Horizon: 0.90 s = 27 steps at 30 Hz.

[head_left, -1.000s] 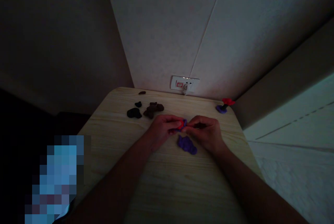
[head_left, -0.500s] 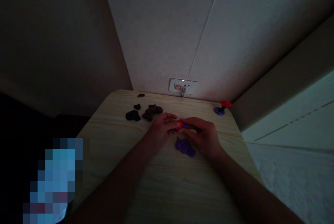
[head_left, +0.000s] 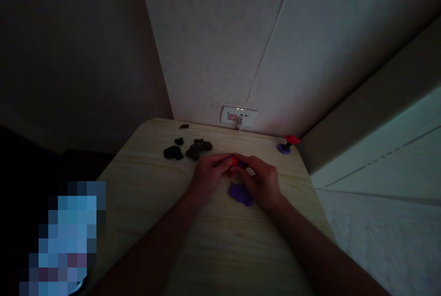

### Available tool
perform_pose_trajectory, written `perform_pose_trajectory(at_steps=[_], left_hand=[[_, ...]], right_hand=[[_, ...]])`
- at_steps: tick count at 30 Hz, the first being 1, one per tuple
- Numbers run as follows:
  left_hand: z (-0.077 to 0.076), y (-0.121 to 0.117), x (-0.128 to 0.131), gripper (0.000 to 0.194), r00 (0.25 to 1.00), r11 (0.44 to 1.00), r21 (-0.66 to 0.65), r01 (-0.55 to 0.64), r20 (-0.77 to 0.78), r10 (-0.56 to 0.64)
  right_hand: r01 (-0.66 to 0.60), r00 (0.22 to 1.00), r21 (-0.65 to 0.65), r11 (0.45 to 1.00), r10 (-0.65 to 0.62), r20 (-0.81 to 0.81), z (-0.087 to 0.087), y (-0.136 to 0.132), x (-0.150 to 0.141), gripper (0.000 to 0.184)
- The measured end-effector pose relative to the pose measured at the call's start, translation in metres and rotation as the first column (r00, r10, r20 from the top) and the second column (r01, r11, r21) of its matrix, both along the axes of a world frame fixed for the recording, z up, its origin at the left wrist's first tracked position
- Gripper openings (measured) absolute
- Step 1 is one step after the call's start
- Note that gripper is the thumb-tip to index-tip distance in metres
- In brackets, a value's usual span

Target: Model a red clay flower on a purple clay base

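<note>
Wooden table; hands pinching red-purple piece, purple lump near right wrist

On table: lump before held piece, clumps left, figure right rear corner.

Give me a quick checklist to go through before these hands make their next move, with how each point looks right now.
1. Left hand gripping the red-and-purple piece: ok.
2. Right hand steadying the same piece: ok, fingers at its other side.
3. Parts of that piece firmly joined: cannot tell, fingers hide much of it.
4. Purple lump close by: ok, on the table just below the hands.
5. Red-topped model standing on its purple base: ok.
6. Bright light for fine work: not ok, the scene is dim.
</note>
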<state>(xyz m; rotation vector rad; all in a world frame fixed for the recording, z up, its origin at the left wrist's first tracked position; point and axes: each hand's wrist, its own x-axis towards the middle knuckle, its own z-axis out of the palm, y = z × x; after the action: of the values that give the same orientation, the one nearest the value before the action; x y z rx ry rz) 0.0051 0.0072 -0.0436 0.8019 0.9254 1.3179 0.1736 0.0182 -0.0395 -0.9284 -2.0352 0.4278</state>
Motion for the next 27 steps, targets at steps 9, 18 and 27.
perform_pose_trajectory(at_steps=[9,18,27], left_hand=[[-0.006,-0.001,-0.005,0.023,0.946,0.980,0.195,0.028,-0.322,0.037],[-0.008,0.000,0.001,0.044,0.957,0.991,0.113,-0.066,-0.273,0.095],[-0.003,0.003,0.005,0.026,0.990,0.997,0.065,-0.050,-0.127,0.058]], right_hand=[[-0.009,1.000,-0.026,1.000,0.009,-0.009,-0.004,0.002,0.002,0.044],[-0.136,0.990,0.010,0.991,0.136,0.038,-0.001,0.006,-0.002,0.032],[-0.043,0.999,-0.043,0.998,0.042,-0.022,0.001,0.006,-0.005,0.022]])
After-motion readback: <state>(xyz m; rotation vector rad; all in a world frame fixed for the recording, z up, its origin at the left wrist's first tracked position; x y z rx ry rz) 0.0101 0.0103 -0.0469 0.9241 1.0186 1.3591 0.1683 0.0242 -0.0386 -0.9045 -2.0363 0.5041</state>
